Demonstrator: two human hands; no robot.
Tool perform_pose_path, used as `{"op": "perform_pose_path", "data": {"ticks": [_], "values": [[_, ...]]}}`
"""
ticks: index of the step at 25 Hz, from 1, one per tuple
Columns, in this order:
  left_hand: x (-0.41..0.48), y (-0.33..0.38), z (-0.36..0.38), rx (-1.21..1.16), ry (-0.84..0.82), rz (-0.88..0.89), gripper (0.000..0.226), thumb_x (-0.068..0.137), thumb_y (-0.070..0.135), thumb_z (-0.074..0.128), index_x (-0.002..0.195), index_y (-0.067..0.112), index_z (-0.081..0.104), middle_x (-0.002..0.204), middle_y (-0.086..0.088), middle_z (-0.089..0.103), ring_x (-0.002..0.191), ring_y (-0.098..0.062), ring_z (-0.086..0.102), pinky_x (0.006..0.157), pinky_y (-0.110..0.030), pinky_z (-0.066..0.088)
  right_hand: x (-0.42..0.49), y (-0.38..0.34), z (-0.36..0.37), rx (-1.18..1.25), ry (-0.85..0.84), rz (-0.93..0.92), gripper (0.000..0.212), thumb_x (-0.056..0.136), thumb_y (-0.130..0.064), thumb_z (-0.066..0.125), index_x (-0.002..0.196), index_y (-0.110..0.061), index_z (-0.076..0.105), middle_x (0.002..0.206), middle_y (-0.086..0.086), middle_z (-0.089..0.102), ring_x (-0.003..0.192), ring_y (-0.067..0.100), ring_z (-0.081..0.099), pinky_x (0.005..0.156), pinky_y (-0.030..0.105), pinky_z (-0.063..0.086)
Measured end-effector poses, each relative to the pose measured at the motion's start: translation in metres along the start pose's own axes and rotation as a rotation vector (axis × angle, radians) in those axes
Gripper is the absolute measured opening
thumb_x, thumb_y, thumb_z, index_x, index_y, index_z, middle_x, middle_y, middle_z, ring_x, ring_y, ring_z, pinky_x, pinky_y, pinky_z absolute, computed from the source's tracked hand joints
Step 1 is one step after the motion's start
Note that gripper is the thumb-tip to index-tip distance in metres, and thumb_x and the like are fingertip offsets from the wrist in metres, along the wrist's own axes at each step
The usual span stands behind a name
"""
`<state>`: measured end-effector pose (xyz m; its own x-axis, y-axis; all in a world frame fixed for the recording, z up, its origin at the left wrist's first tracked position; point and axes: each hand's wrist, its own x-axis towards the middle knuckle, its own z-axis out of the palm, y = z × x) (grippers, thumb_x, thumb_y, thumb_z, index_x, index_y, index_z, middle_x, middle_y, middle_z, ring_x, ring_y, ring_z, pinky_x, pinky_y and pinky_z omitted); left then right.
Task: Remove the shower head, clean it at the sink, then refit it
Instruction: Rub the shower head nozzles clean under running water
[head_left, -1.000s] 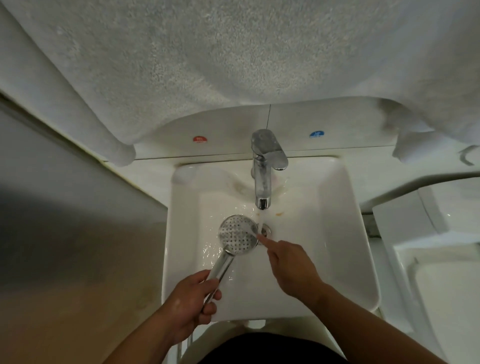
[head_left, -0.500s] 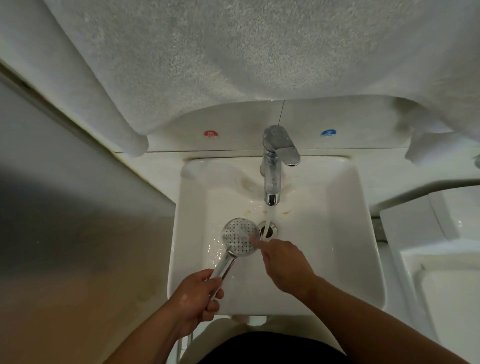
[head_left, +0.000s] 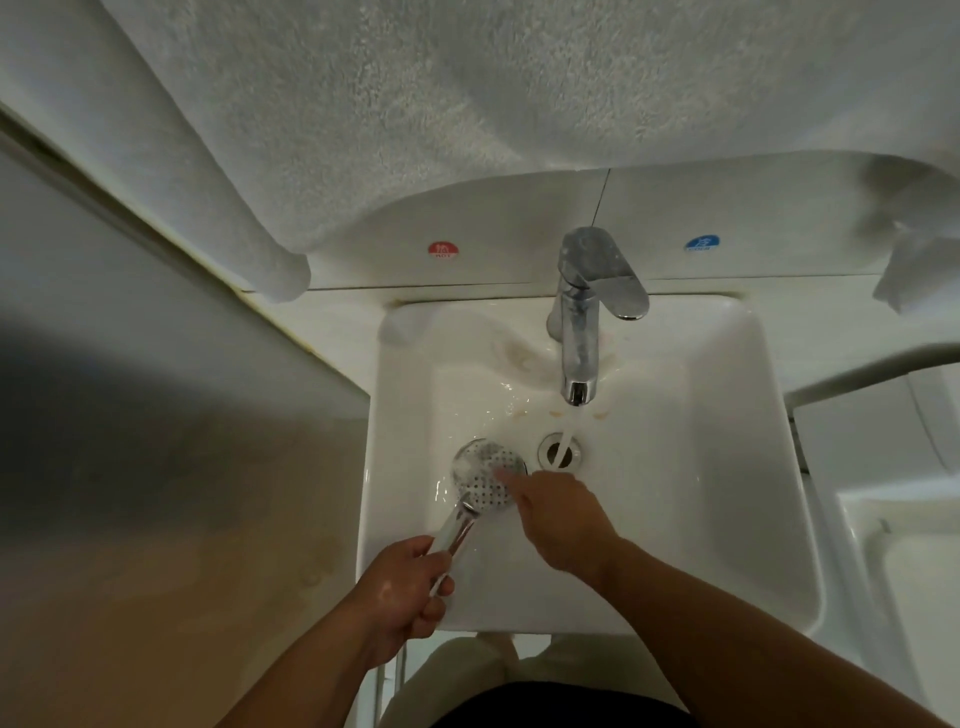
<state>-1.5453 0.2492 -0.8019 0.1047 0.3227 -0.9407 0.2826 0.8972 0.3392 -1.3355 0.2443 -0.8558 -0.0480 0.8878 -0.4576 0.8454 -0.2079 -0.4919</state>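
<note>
A chrome shower head (head_left: 483, 475) lies face up over the white sink (head_left: 717, 493), its round perforated face left of the drain (head_left: 560, 451). My left hand (head_left: 402, 592) grips its handle near the sink's front edge. My right hand (head_left: 558, 514) reaches in from the right, fingers extended, with a fingertip touching the face's right side. The chrome tap (head_left: 584, 317) runs a thin stream into the drain, beside the shower head and not onto it.
A large white towel (head_left: 415, 104) hangs overhead across the top of the view. Red (head_left: 442, 249) and blue (head_left: 701, 243) stickers mark the ledge behind the sink. A wall panel (head_left: 156, 441) stands at the left; a white fixture (head_left: 893, 545) sits at the right.
The shower head has shifted left, away from the water stream. My right fingertip moved from the face's right edge onto the face itself. The camera view drifted left.
</note>
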Motion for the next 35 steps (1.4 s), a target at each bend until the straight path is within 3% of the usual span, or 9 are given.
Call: {"op": "perform_pose_path", "data": {"ticks": [12, 15, 22, 27, 29, 32, 35], "values": [[0.011, -0.003, -0.008, 0.067, -0.018, -0.006, 0.016, 0.096, 0.011, 0.049, 0.103, 0.007, 0.063, 0.070, -0.008, 0.050, 0.046, -0.014, 0.031, 0.042, -0.021, 0.020, 0.007, 0.003, 0.004, 0.056, 0.035, 0.050, 0.048, 0.105, -0.023, 0.039, 0.150, -0.039, 0.042, 0.117, 0.012, 0.069, 0.102, 0.028, 0.068, 0.091, 0.045, 0.057], [0.011, -0.003, -0.009, 0.073, -0.008, 0.006, 0.018, 0.096, 0.010, 0.048, 0.106, 0.006, 0.064, 0.070, -0.008, 0.050, 0.045, -0.014, 0.031, 0.043, -0.021, 0.020, 0.005, -0.002, 0.008, 0.013, -0.005, -0.022, 0.049, 0.105, -0.018, 0.041, 0.150, -0.037, 0.041, 0.127, 0.012, 0.068, 0.110, 0.029, 0.067, 0.096, 0.045, 0.056], [0.011, -0.003, -0.006, 0.072, 0.006, 0.029, 0.020, 0.097, 0.009, 0.048, 0.106, 0.006, 0.066, 0.068, -0.008, 0.051, 0.043, -0.013, 0.030, 0.041, -0.019, 0.021, 0.005, 0.002, 0.002, 0.020, 0.036, -0.006, 0.048, 0.105, -0.022, 0.040, 0.150, -0.038, 0.041, 0.117, 0.012, 0.069, 0.097, 0.023, 0.067, 0.090, 0.041, 0.058], [0.010, -0.001, -0.007, 0.057, -0.007, 0.006, 0.013, 0.095, 0.008, 0.050, 0.096, 0.009, 0.063, 0.067, -0.007, 0.050, 0.044, -0.013, 0.030, 0.040, -0.019, 0.020, -0.005, 0.017, 0.006, 0.092, 0.098, 0.005, 0.044, 0.106, -0.025, 0.038, 0.148, -0.036, 0.048, 0.094, 0.008, 0.070, 0.079, 0.018, 0.065, 0.076, 0.034, 0.058], [0.009, 0.000, -0.007, 0.048, -0.007, 0.000, 0.013, 0.094, 0.007, 0.050, 0.094, 0.009, 0.062, 0.068, -0.007, 0.050, 0.044, -0.013, 0.029, 0.040, -0.018, 0.019, -0.011, 0.018, 0.006, 0.086, 0.077, 0.009, 0.043, 0.107, -0.025, 0.038, 0.147, -0.035, 0.048, 0.083, 0.003, 0.065, 0.071, 0.013, 0.060, 0.071, 0.032, 0.056], [0.009, 0.002, -0.006, 0.034, -0.011, -0.020, 0.013, 0.094, 0.006, 0.049, 0.093, 0.009, 0.061, 0.067, -0.007, 0.049, 0.044, -0.013, 0.028, 0.040, -0.017, 0.018, -0.016, 0.026, 0.005, 0.188, 0.131, 0.083, 0.042, 0.106, -0.024, 0.040, 0.145, -0.034, 0.052, 0.081, 0.001, 0.068, 0.064, 0.007, 0.054, 0.068, 0.027, 0.052], [0.013, 0.000, -0.008, -0.010, -0.028, -0.043, 0.009, 0.095, 0.007, 0.050, 0.096, 0.010, 0.059, 0.067, -0.007, 0.051, 0.044, -0.012, 0.028, 0.039, -0.016, 0.018, -0.023, 0.025, 0.006, 0.136, 0.095, 0.037, 0.043, 0.106, -0.024, 0.039, 0.146, -0.035, 0.050, 0.077, -0.001, 0.063, 0.063, 0.005, 0.051, 0.064, 0.023, 0.045]]}}
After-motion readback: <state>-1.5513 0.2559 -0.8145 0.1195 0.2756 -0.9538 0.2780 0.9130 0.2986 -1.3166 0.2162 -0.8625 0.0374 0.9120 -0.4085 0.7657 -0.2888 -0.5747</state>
